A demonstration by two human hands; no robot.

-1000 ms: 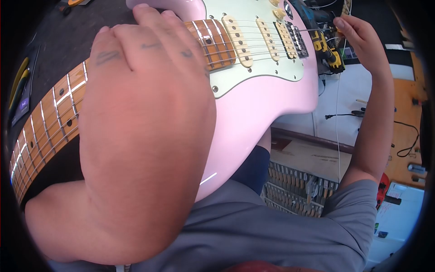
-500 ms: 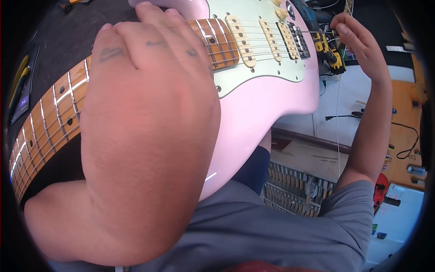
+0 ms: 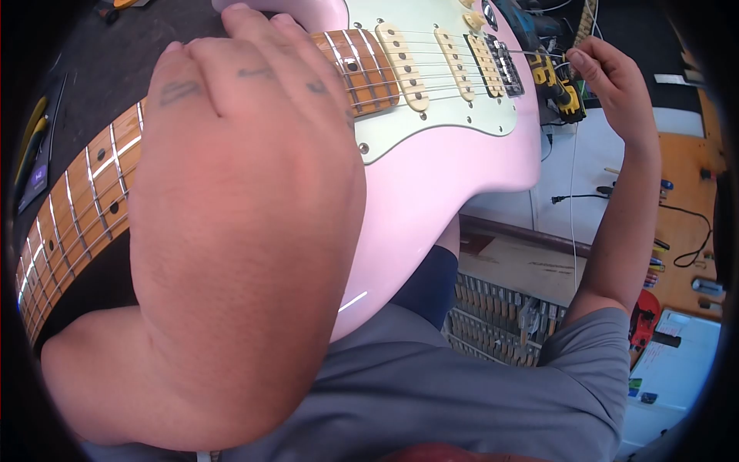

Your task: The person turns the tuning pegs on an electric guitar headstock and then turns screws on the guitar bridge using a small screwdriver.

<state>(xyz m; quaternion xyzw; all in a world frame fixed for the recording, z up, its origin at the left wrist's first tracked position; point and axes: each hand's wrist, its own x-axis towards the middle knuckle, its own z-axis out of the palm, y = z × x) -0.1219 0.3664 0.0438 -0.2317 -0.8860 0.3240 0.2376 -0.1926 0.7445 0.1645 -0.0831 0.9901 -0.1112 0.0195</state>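
A pink electric guitar (image 3: 431, 165) with a pale green pickguard (image 3: 385, 138) lies across the view, its maple neck (image 3: 81, 196) running to the left. My left hand (image 3: 246, 146) is spread flat over the strings where the neck meets the body. Its fingers are extended and hide part of the fretboard. Out past the bridge (image 3: 505, 68), my right hand (image 3: 612, 81) pinches the end of a thin metal rod (image 3: 539, 53) that reaches to the bridge. I cannot tell whether the rod is a tremolo arm or a tool.
A yellow and black power tool (image 3: 566, 96) is just beyond the bridge end. A white cable (image 3: 573, 208) hangs near my right forearm. Hand tools (image 3: 31, 135) rest at the left on the dark bench surface (image 3: 100, 61). Racks of small wooden-handled items (image 3: 493, 323) stand below.
My right hand has shifted slightly down, still pinching the rod. The guitar and my left hand appear a little further left in view.
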